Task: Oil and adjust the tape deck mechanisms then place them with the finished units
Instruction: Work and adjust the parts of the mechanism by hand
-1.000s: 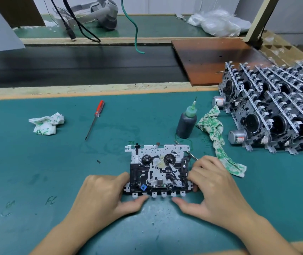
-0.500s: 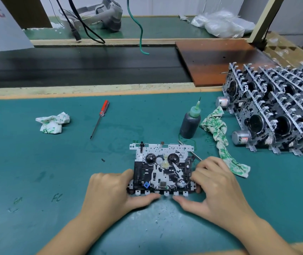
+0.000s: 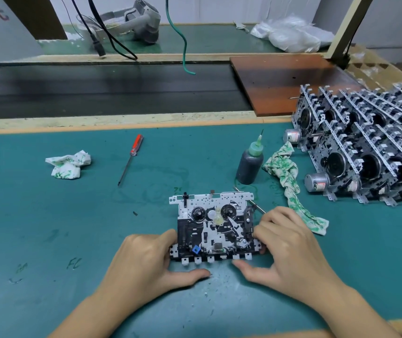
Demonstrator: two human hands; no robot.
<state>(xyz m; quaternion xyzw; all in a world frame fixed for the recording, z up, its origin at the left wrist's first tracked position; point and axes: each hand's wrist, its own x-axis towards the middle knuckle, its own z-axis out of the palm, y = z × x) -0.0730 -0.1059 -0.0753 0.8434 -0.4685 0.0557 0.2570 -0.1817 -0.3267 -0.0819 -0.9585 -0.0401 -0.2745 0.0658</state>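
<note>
A tape deck mechanism (image 3: 214,223) lies flat on the green mat (image 3: 48,215), reels facing up and its row of white key tabs toward me. My left hand (image 3: 146,259) grips its left edge with curled fingers, the thumb stretched along the mat just below the tabs. My right hand (image 3: 290,250) grips the right edge the same way, fingers curled over the black parts there. A dark oil bottle (image 3: 250,164) with a green needle tip stands just behind the mechanism. The stacked finished units (image 3: 366,152) lean in rows at the right.
A red-handled screwdriver (image 3: 131,157) lies behind and left of the mechanism. A crumpled tissue (image 3: 67,164) sits far left, and a green-printed rag (image 3: 290,181) trails between bottle and stack. Behind the mat run a black conveyor belt (image 3: 97,91) and a brown board (image 3: 290,81).
Both hands have stayed on the mechanism's two sides. The thumbs have slipped slightly off the front tabs onto the mat. The mechanism has not visibly moved.
</note>
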